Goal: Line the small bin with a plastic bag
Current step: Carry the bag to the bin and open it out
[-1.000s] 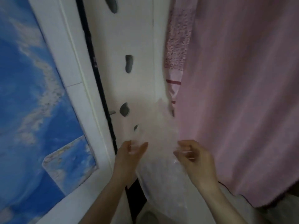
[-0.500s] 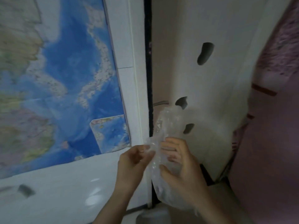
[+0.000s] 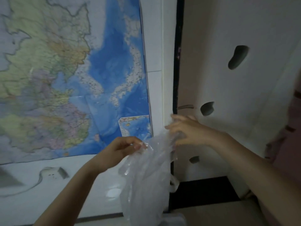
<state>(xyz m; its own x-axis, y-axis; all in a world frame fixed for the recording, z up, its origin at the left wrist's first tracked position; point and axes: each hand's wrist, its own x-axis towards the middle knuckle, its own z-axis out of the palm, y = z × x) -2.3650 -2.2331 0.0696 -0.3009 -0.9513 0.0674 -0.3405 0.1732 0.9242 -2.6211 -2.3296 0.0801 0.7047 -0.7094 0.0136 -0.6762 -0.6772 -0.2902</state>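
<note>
A clear, crinkled plastic bag [image 3: 146, 181] hangs in front of me, held up by its top edge. My left hand [image 3: 123, 148] pinches the bag's upper left rim. My right hand [image 3: 185, 131], blurred, grips the upper right part of the bag, higher and further right than the left. The bag's mouth is spread a little between them. At the bottom edge, under the bag, a pale rounded rim [image 3: 175, 217] shows that may be the small bin; I cannot tell for sure.
A large wall map [image 3: 65, 82] covers the white tiled wall on the left. A wall socket [image 3: 55, 174] sits below it. To the right stands a white panel with dark oval cutouts [image 3: 237, 57], and pink fabric [image 3: 293, 144] hangs at the far right.
The view has swung left, from the pink curtain to the map. My hands, close together on the bunched bag half a second ago, have moved apart, the right one up and to the right.
</note>
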